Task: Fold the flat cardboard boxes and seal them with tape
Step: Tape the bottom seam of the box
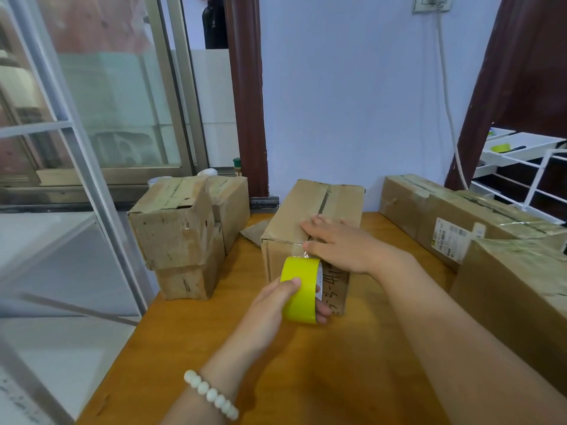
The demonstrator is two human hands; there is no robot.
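A folded cardboard box point(310, 210) stands in the middle of the wooden table point(337, 363), its top flaps closed along a centre seam. My left hand point(276, 302) grips a yellow roll of clear tape point(302, 289) in front of the box's near face. A short strip of tape runs from the roll up to the box's top front edge. My right hand point(340, 245) lies flat on the near end of the top, its thumb pressing the tape end at that edge. Handwriting on the box's front is partly hidden by the roll.
A battered pair of boxes point(184, 228) stands at the table's left edge. A long box point(454, 219) and a bigger one point(518, 302) line the right side. A glass sliding door point(92, 118) is on the left, a white wire rack point(527, 167) at the far right.
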